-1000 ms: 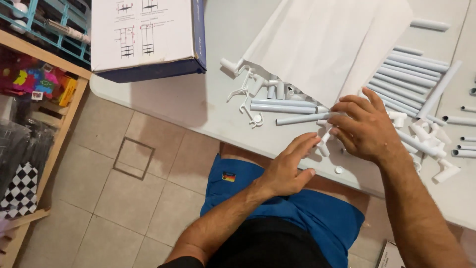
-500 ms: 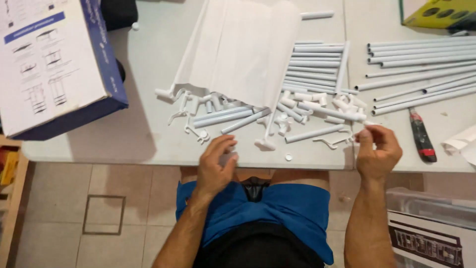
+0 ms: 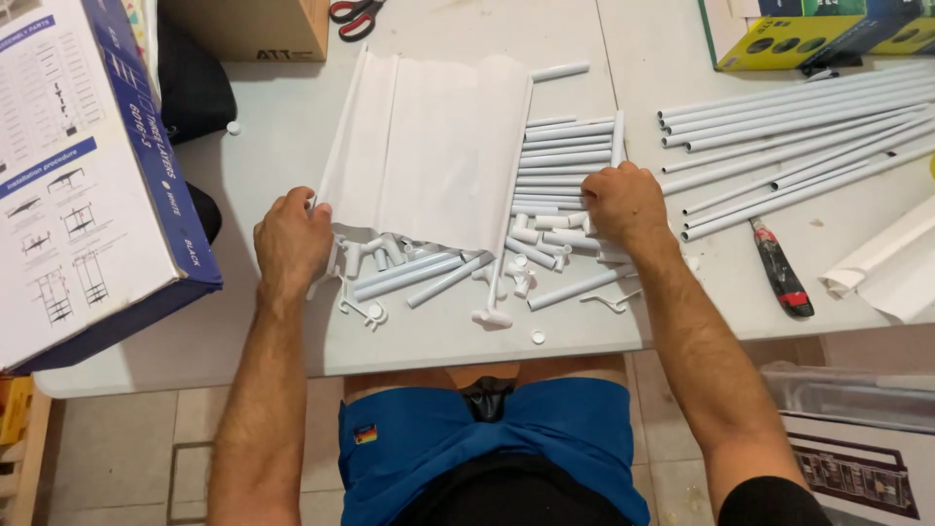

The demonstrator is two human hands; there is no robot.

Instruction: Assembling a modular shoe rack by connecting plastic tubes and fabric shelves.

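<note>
Fingers of my left hand (image 3: 290, 239) now pinch the white sheet (image 3: 429, 146) edge, right hand (image 3: 623, 206) curled over short tubes (image 3: 565, 166) (both moved up from table edge), so sorting's underway.

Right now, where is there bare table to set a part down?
Bare tabletop lies between the left hand and the blue-and-white box, along the near edge under the small connectors, and past the white sheet toward the scissors. It is crowded under the right hand, among the short tubes, and across the long tubes.
</note>
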